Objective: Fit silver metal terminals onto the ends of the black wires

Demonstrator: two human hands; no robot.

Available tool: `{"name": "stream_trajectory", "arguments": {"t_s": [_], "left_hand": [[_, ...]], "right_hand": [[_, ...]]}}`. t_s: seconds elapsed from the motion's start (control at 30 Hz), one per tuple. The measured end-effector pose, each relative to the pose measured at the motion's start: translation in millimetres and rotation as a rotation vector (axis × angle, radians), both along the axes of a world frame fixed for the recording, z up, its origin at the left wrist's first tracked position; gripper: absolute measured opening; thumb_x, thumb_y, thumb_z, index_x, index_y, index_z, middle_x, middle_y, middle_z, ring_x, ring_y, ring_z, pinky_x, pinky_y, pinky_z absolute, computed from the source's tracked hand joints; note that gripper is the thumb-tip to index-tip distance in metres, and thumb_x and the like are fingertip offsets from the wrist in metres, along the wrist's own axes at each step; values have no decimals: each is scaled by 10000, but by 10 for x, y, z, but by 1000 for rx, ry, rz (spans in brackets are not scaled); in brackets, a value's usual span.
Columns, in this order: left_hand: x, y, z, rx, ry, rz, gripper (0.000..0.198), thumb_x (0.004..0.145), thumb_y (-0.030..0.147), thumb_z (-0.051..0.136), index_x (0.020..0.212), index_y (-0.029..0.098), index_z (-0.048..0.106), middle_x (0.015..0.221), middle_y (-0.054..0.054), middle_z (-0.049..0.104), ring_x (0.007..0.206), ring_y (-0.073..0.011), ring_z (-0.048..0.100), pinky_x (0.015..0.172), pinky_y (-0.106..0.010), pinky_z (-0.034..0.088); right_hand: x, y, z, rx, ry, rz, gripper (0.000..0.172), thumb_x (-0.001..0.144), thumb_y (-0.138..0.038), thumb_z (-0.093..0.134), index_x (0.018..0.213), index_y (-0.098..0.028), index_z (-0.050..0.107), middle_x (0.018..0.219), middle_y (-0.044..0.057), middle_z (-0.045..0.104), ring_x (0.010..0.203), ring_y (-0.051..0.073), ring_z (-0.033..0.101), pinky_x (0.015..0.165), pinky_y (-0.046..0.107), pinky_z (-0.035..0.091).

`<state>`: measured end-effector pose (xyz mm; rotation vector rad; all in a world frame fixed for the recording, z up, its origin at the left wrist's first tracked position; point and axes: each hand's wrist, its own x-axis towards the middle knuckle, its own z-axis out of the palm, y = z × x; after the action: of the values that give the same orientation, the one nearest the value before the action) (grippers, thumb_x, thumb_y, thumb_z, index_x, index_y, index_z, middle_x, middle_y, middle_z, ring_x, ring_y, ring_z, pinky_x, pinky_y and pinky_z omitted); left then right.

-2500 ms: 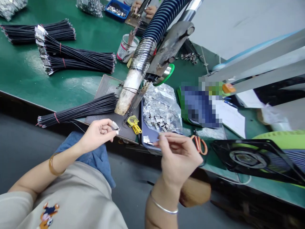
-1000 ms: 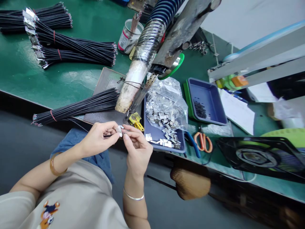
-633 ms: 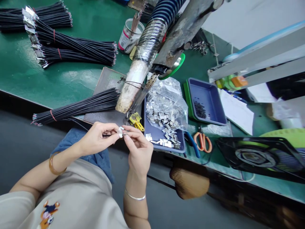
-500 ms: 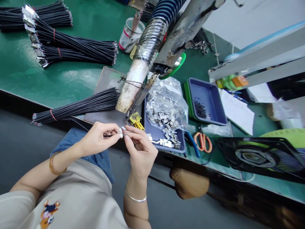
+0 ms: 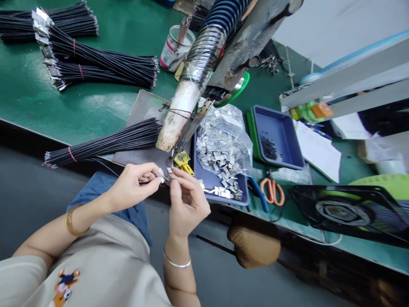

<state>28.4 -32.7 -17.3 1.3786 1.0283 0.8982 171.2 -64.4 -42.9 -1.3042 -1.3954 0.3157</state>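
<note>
My left hand (image 5: 136,185) is closed in a pinch on a thin black cable (image 5: 144,183), close to its end. White coverings wrap its thumb and fingertip. Facing it, my right hand (image 5: 188,200) pinches a small silver metal connector (image 5: 169,169) at the cable's tip, and its fingers partly hide the join. Just above both hands is the tip of a soldering iron (image 5: 172,157), beside a white-ended fume hose (image 5: 172,132). A tied bundle of black cables (image 5: 105,143) lies on the brown board (image 5: 145,104) to the left.
A blue tray (image 5: 244,198) holds many metal connectors and a plastic bag (image 5: 238,132). To its right are orange-handled scissors (image 5: 271,191), another blue tray (image 5: 287,128) with small black pieces, and a black fan (image 5: 345,211). More cable bundles (image 5: 105,64) lie at the back left near a jar (image 5: 174,51).
My right hand's thumb has drawn slightly back and its wrist has shifted a little left. The metal connector sits slightly farther right of my left fingertips. My left hand has barely moved.
</note>
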Motion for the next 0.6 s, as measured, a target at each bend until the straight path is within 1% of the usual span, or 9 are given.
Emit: {"name": "stream_trajectory", "arguments": {"t_s": [0.1,0.17,0.27,0.37,0.43,0.47,0.53,0.6], "left_hand": [[-9,29,39,-85,-37,-25,157,833,280,566,805,131,604,587,30,541,526,-74,477,550,-188,399],[-10,42,52,-109,-49,-28,161,812,284,579,798,127,612,583,26,544,522,-73,476,546,-188,394],[-6,51,54,-125,-64,-25,169,781,292,598,764,124,613,572,33,518,508,-64,437,519,-184,364],[-6,62,52,-146,-88,-36,161,744,281,614,712,123,615,559,34,509,502,-59,419,497,-178,337],[-8,74,55,-183,-106,-41,153,729,274,618,696,126,611,540,35,511,493,-58,423,491,-173,336],[-10,81,57,-205,-112,-42,152,725,276,621,697,127,607,531,36,514,486,-57,427,490,-171,339],[-14,94,66,-245,-124,-40,162,720,287,624,717,126,611,519,37,517,475,-57,430,489,-170,342],[-17,101,75,-266,-135,-46,180,715,296,626,748,119,628,520,36,521,477,-61,434,492,-175,343]], "right_hand": [[58,-9,11,69,38,-34,118,945,-157,610,960,-209,715,973,44,780,886,185,768,787,349,650],[78,-10,33,100,27,-5,105,939,-151,619,950,-212,702,957,37,777,874,176,763,775,335,645],[78,4,78,56,33,57,89,941,-162,619,901,-213,680,926,32,772,850,167,757,774,327,639],[74,21,115,-46,72,114,115,950,-176,603,851,-205,655,926,35,768,808,153,755,718,290,633],[79,22,117,-55,85,111,116,943,-161,609,845,-205,654,918,27,765,790,142,753,705,273,630],[84,18,109,-19,82,87,106,932,-145,623,854,-207,660,911,20,764,792,140,753,715,273,632],[94,3,80,105,46,26,110,895,-105,665,887,-215,672,908,9,765,807,141,755,745,283,638],[101,-13,43,182,-24,19,160,859,-76,702,920,-222,678,928,10,773,827,149,759,753,293,642]]}}
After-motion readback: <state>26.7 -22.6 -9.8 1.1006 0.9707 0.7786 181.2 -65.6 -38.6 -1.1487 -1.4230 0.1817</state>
